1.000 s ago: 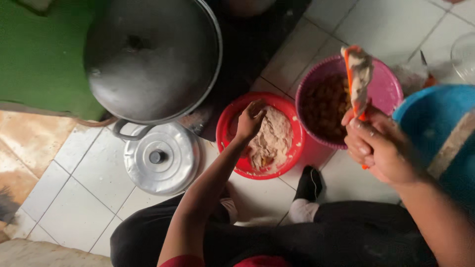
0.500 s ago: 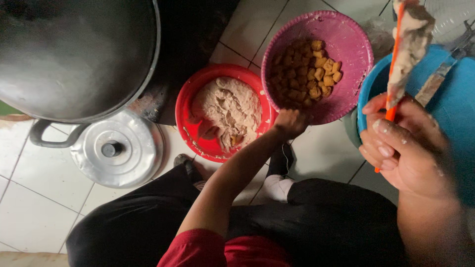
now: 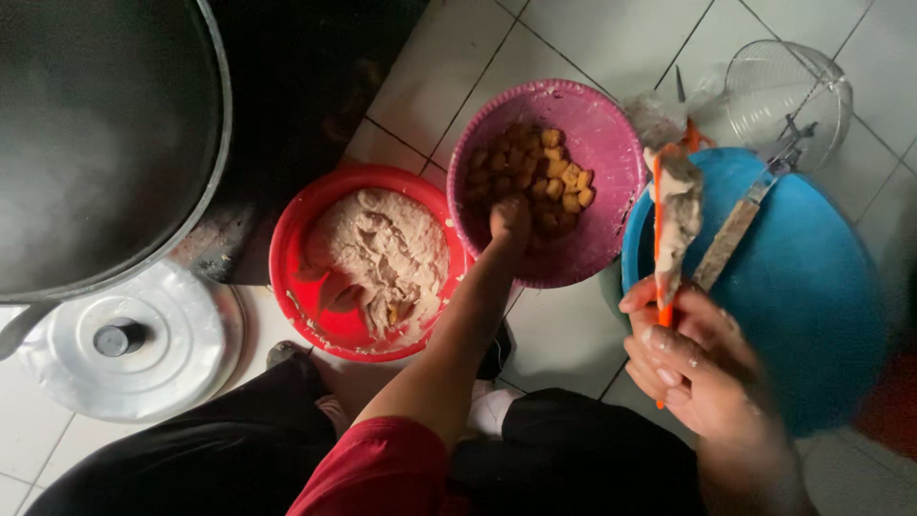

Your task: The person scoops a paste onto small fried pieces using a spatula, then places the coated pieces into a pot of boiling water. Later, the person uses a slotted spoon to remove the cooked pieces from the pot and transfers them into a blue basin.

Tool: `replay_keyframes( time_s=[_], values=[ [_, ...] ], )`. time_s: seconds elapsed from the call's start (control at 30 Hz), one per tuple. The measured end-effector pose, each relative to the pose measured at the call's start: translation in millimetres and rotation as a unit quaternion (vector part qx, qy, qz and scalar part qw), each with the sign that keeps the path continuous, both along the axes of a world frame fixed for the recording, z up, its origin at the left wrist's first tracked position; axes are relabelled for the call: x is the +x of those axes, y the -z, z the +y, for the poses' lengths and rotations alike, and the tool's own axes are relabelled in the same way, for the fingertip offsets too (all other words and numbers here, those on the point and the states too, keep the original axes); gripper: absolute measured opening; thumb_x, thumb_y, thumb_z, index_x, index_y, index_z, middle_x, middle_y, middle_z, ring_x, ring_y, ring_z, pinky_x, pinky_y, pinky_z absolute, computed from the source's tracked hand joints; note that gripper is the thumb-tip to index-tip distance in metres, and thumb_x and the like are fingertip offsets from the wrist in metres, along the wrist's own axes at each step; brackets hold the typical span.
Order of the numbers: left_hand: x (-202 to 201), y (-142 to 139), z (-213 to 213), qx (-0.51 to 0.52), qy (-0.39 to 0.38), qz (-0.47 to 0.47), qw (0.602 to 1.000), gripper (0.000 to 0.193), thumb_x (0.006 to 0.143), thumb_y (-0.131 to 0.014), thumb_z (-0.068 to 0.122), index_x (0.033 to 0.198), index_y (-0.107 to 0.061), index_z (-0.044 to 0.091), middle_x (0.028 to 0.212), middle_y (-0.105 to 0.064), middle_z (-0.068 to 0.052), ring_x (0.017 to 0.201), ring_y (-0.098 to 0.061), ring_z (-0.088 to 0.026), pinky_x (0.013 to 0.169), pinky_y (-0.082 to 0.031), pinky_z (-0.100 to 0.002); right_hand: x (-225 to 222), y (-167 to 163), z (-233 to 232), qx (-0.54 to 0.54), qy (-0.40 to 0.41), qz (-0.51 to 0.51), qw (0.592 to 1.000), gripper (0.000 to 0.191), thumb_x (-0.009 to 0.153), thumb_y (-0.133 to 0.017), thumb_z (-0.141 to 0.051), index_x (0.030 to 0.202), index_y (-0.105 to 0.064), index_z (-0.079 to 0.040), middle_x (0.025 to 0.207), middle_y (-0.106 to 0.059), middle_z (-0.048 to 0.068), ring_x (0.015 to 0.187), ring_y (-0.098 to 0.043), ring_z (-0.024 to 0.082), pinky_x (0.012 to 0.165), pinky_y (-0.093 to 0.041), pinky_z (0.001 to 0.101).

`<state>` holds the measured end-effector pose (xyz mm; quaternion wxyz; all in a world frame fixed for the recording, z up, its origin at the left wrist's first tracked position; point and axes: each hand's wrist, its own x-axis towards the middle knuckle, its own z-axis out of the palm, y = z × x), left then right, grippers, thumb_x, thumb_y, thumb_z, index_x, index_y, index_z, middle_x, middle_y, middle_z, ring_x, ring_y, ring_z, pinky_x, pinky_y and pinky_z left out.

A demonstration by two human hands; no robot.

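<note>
My left hand (image 3: 511, 220) reaches down into a pink bowl (image 3: 602, 143) of golden-brown fried cubes (image 3: 559, 177). Its fingers rest among the cubes and are hidden from above. My right hand (image 3: 697, 368) grips an orange utensil (image 3: 657, 210) loaded with a lump of pale paste (image 3: 676, 220) and holds it upright over the edge of a blue basin (image 3: 802, 287). A red bowl (image 3: 287, 287) with more of the pale paste (image 3: 382, 253) stands left of the pink bowl.
A large dark pot (image 3: 95, 134) fills the upper left, with a round metal lid (image 3: 134, 344) on the white floor tiles below it. A paste-smeared flat tool (image 3: 731, 239) lies on the blue basin. A wire strainer (image 3: 783, 91) sits behind it. My legs are at the bottom.
My left hand left the red bowl of paste and moved right into the pink bowl. The view shifted left and closer. My right hand still holds the loaded utensil.
</note>
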<state>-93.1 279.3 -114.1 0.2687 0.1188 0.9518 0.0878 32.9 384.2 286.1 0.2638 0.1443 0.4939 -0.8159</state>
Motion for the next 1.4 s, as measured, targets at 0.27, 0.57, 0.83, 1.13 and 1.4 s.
replay_keyframes(
  time_s=[0.27,0.57,0.83,1.13,1.4],
  values=[
    [-14.1,-59.8,-37.1,0.101,0.012,0.116,0.988,0.027,0.082,-0.065,0.016,0.107,-0.072,0.01,0.121,-0.066,-0.013,0.114,-0.062,-0.029,0.084,-0.054,-0.041,-10.0,1.5,-23.7,0.043,-0.027,0.018,0.999,0.024,0.098,-0.055,-0.005,0.121,-0.054,0.003,0.075,-0.043,0.002,0.056,-0.036,0.006,0.045,-0.03,0.0231],
    [62.4,-221.5,-120.4,0.611,-0.29,0.151,0.721,0.029,0.094,-0.065,-0.001,0.123,-0.065,-0.001,0.115,-0.072,-0.016,0.11,-0.068,-0.026,0.098,-0.054,-0.036,-38.5,18.0,-89.3,0.324,-0.074,0.262,0.906,0.023,0.093,-0.075,-0.013,0.103,-0.056,-0.005,0.074,-0.05,-0.003,0.062,-0.044,0.004,0.053,-0.038,0.0212],
    [114.6,-320.0,-171.6,0.755,-0.263,0.116,0.589,0.025,0.105,-0.055,0.0,0.128,-0.063,0.002,0.121,-0.068,-0.005,0.114,-0.065,-0.012,0.103,-0.052,-0.027,-49.3,25.3,-125.5,0.257,-0.055,0.407,0.875,0.025,0.094,-0.077,-0.012,0.104,-0.055,-0.006,0.09,-0.054,-0.007,0.08,-0.052,0.001,0.069,-0.047,0.0183],
    [116.2,-308.5,-201.1,0.833,-0.261,-0.184,0.452,0.021,0.111,-0.052,0.013,0.129,-0.06,0.005,0.113,-0.067,-0.003,0.103,-0.062,-0.013,0.094,-0.053,-0.031,-36.6,19.9,-111.1,0.227,-0.084,0.298,0.923,0.021,0.093,-0.074,-0.014,0.103,-0.058,-0.006,0.08,-0.056,-0.005,0.06,-0.045,0.002,0.051,-0.036,0.0206],
    [116.2,-310.6,-189.2,0.787,-0.249,-0.161,0.542,0.033,0.111,-0.054,0.026,0.128,-0.063,-0.001,0.117,-0.07,-0.012,0.106,-0.07,-0.021,0.093,-0.056,-0.036,-34.3,14.9,-106.3,0.33,-0.055,0.484,0.809,0.021,0.099,-0.073,-0.013,0.112,-0.06,-0.001,0.094,-0.062,0.0,0.084,-0.057,0.003,0.075,-0.048,0.0201]
  ],
)
